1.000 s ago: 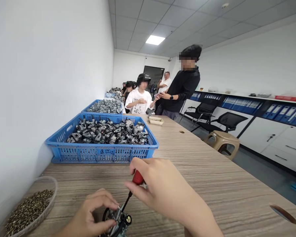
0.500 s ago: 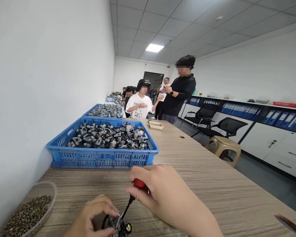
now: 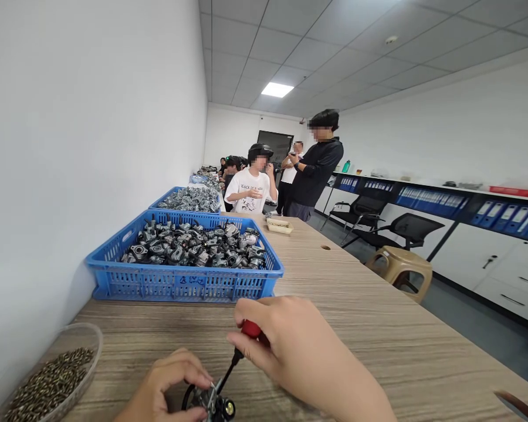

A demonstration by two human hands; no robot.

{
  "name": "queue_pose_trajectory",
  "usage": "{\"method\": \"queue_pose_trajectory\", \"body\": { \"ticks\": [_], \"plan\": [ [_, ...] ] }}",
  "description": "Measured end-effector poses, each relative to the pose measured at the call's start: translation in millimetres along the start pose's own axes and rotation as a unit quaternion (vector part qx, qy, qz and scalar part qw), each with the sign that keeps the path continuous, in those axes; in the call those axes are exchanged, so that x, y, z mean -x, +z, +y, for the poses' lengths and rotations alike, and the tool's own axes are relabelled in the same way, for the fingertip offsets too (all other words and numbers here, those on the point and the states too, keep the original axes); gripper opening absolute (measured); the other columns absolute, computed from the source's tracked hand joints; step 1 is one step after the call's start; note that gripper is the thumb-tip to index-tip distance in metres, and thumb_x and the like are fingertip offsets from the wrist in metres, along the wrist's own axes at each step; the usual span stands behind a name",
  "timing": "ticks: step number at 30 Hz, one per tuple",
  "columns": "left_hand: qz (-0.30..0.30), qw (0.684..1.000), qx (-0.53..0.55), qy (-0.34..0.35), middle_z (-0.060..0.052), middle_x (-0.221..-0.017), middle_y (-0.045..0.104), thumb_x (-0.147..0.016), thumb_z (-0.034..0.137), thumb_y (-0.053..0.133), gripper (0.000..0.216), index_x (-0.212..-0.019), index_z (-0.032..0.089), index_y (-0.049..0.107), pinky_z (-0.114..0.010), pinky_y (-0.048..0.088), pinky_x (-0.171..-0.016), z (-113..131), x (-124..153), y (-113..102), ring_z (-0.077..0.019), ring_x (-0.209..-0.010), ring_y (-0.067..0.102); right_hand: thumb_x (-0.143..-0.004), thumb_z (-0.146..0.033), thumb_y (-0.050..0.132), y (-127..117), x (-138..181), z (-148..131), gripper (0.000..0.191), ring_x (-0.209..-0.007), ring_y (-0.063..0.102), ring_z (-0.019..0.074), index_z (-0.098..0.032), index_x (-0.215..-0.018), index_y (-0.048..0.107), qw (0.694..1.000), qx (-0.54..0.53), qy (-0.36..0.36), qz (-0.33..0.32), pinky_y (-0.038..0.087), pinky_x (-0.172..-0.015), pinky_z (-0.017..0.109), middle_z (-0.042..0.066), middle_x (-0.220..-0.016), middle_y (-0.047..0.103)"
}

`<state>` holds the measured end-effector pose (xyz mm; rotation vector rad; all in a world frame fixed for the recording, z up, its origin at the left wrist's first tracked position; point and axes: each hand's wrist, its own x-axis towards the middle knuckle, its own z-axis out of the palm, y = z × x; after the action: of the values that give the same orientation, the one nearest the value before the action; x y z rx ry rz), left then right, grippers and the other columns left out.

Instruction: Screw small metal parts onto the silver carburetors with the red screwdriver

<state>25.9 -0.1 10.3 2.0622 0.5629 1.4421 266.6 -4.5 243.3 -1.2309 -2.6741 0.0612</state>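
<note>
My right hand (image 3: 286, 340) is wrapped round the red handle of a screwdriver (image 3: 250, 329). Its dark shaft slants down to the left, and the tip meets a small metal and black part that looks like a carburetor (image 3: 211, 402). With fingers and thumb, my left hand (image 3: 169, 384) grips that part at the bottom edge of the view, against the table. A round brass-coloured spot shows on the part's right side. The screwdriver's tip and any screw under it are too small to make out.
A blue crate (image 3: 185, 284) full of similar parts stands ahead, with another blue crate (image 3: 158, 199) of metal pieces behind. A clear tub (image 3: 97, 346) of screws sits at left by the wall. Farther off are a small tray (image 3: 280, 228), a stool (image 3: 405, 258) and several people.
Both hands, the screwdriver and the part stay nearly in place. The view has shifted slightly. In the background, a seated person's hand has risen toward the head.
</note>
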Motion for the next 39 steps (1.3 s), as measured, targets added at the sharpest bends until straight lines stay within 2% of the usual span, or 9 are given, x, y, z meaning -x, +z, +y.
{"method": "queue_pose_trajectory", "body": {
  "ticks": [6,9,14,18,23,26,30,35,39],
  "plan": [
    [-0.006,1.000,0.003,0.001,-0.006,-0.104,0.087,-0.096,0.038,0.088,0.025,-0.118,0.031,0.078,-0.025,0.062,-0.087,0.7,-3.3,-0.6,-0.0193,-0.095,0.082,-0.088,-0.004,0.064,-11.4,13.4,0.6,0.031,-0.097,0.066,0.0192,-0.026,-0.108,0.056,0.988,-0.123,-0.088,-0.023,0.048,-0.081,0.032,0.000,-0.112,0.071],
    [-0.004,1.000,0.004,0.008,-0.006,-0.103,0.087,-0.096,0.041,0.087,0.025,-0.117,0.030,0.078,-0.025,0.062,-0.087,-0.9,-3.1,-0.1,-0.0194,-0.093,0.082,-0.098,-0.010,0.065,-11.0,12.7,-0.5,0.018,-0.090,0.066,0.0181,-0.026,-0.100,0.057,0.988,-0.108,-0.100,-0.038,0.044,-0.074,0.030,-0.002,-0.103,0.074],
    [-0.002,1.000,0.007,0.007,-0.006,-0.103,0.086,-0.095,0.038,0.088,0.025,-0.117,0.030,0.078,-0.027,0.062,-0.087,-3.5,-1.3,0.3,-0.0202,-0.094,0.082,-0.102,-0.040,0.072,1.7,2.8,1.1,0.019,-0.076,0.068,0.0246,-0.023,-0.098,0.063,1.000,0.002,0.029,0.000,0.037,-0.066,0.034,0.002,-0.086,0.075],
    [-0.009,1.000,0.009,0.007,-0.007,-0.104,0.086,-0.095,0.038,0.089,0.026,-0.117,0.030,0.078,-0.027,0.062,-0.088,-6.1,-1.6,0.7,-0.0202,-0.095,0.082,-0.093,-0.026,0.076,-1.8,10.8,2.8,0.033,-0.092,0.071,0.0264,-0.024,-0.121,0.060,0.997,-0.072,-0.011,0.006,0.048,-0.080,0.038,0.002,-0.102,0.077],
    [-0.013,1.000,0.012,0.003,-0.008,-0.103,0.086,-0.095,0.041,0.088,0.025,-0.115,0.028,0.080,-0.027,0.063,-0.087,-7.6,-0.3,1.2,-0.0209,-0.094,0.082,-0.096,-0.010,0.062,-11.0,19.3,-1.5,0.022,-0.094,0.069,0.0196,-0.027,-0.110,0.060,0.990,-0.120,-0.065,-0.037,0.048,-0.079,0.032,-0.001,-0.109,0.075],
    [-0.014,1.000,0.010,0.005,-0.008,-0.103,0.086,-0.094,0.039,0.089,0.026,-0.115,0.027,0.080,-0.027,0.063,-0.088,-7.7,0.3,0.3,-0.0212,-0.095,0.082,-0.104,-0.021,0.066,-6.9,11.5,-1.6,0.008,-0.086,0.068,0.0184,-0.027,-0.100,0.062,0.994,-0.083,-0.060,-0.030,0.042,-0.072,0.030,-0.003,-0.100,0.077],
    [-0.009,1.000,0.010,0.007,-0.008,-0.102,0.086,-0.093,0.037,0.090,0.027,-0.115,0.026,0.080,-0.028,0.063,-0.088,-8.7,0.1,-0.2,-0.0219,-0.094,0.083,-0.105,-0.042,0.069,1.0,2.3,2.3,0.023,-0.068,0.065,0.0194,-0.025,-0.091,0.064,1.000,-0.004,-0.003,-0.001,0.032,-0.061,0.031,-0.002,-0.076,0.072],
    [0.000,1.000,0.022,0.016,-0.009,-0.101,0.087,-0.094,0.040,0.089,0.027,-0.115,0.026,0.081,-0.028,0.064,-0.087,-11.0,0.7,2.5,-0.0224,-0.093,0.083,-0.088,-0.015,0.074,-6.8,10.8,2.6,0.030,-0.095,0.069,0.0235,-0.024,-0.114,0.061,0.995,-0.092,-0.039,0.012,0.049,-0.079,0.035,0.004,-0.109,0.074],
    [0.005,1.000,0.021,0.014,-0.009,-0.101,0.087,-0.094,0.043,0.089,0.027,-0.115,0.027,0.081,-0.027,0.062,-0.086,-10.2,0.1,3.5,-0.0215,-0.093,0.083,-0.093,-0.003,0.062,-15.3,16.9,0.5,0.028,-0.096,0.068,0.0188,-0.026,-0.108,0.060,0.986,-0.139,-0.083,-0.034,0.050,-0.081,0.031,0.000,-0.111,0.073]
  ]
}}
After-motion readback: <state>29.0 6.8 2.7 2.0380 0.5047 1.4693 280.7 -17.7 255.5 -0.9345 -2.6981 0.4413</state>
